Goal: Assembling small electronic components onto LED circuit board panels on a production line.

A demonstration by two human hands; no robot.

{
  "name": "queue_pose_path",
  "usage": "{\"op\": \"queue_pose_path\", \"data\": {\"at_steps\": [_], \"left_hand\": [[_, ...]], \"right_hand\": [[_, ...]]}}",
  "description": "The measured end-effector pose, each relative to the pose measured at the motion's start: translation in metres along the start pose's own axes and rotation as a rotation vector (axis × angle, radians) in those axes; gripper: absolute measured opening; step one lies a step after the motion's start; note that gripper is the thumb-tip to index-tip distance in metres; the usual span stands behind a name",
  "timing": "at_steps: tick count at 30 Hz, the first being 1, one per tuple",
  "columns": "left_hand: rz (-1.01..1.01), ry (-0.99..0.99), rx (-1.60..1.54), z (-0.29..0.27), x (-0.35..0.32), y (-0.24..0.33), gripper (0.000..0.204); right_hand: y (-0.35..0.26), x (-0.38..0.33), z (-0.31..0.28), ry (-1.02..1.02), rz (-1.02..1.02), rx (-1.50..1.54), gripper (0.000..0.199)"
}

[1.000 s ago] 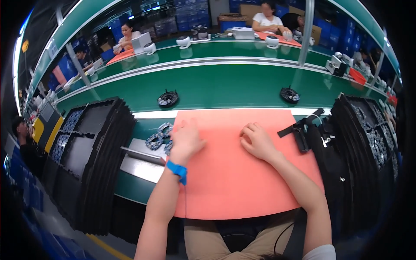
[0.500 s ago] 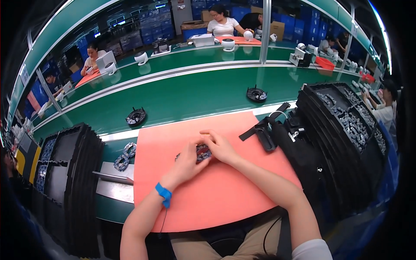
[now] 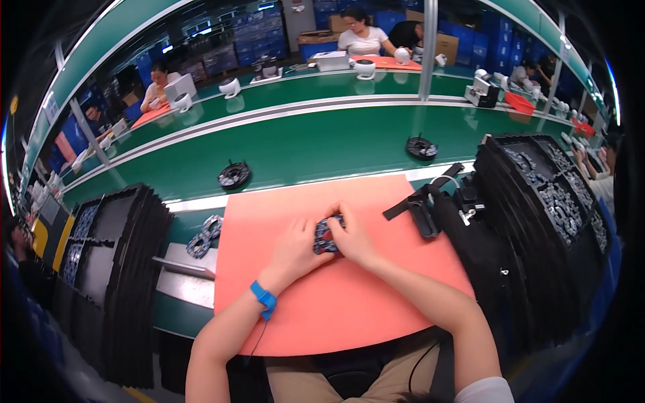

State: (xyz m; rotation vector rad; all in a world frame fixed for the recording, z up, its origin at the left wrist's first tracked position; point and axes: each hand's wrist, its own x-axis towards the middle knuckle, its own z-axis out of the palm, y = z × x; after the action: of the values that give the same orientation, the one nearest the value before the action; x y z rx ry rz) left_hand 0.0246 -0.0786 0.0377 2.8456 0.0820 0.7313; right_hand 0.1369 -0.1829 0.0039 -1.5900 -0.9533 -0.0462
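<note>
Over the middle of the salmon-coloured mat [image 3: 289, 332], both my hands hold a small dark blue circuit board [image 3: 320, 240] with an opening through which the mat's colour shows. My left hand [image 3: 293, 250] grips its left side, thumb along the near edge. On the other side my right hand [image 3: 353, 240] has its fingers curled over the top and right edge. Fingers partly cover the board, so its full outline is hidden. A blue wrist strap [image 3: 263, 299] with a thin cord circles my left wrist. Left of the mat lie joined ring-shaped circuit boards [image 3: 204, 236].
Stacked black trays [image 3: 111, 269] stand at left, more trays [image 3: 500, 195] with small boards at right. A metal plate [image 3: 185, 285] lies beside the mat. Black round parts [image 3: 234, 175] sit on the green belt [image 3: 322, 144]. A black strapped device [image 3: 423, 218] rests right. People work beyond.
The board has turned in my hands, and its dark face now shows more between them. My left fingers have straightened somewhat. The whole view has shifted, moving the scene rightward.
</note>
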Motion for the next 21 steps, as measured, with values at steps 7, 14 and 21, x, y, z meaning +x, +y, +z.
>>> {"op": "queue_pose_path", "data": {"at_steps": [7, 14, 21], "left_hand": [[0.079, 0.055, -0.080, 0.013, -0.001, -0.004, 0.050], [0.094, 0.180, -0.356, 0.020, -0.003, -0.005, 0.046], [-0.005, -0.014, -0.687, 0.019, 0.003, -0.003, 0.033]], "right_hand": [[-0.013, 0.005, -0.012, -0.110, 0.203, 0.028, 0.044], [-0.009, 0.008, -0.009, -0.141, 0.488, 0.533, 0.041], [0.001, 0.010, -0.005, 0.111, 0.537, 0.712, 0.038]]}}
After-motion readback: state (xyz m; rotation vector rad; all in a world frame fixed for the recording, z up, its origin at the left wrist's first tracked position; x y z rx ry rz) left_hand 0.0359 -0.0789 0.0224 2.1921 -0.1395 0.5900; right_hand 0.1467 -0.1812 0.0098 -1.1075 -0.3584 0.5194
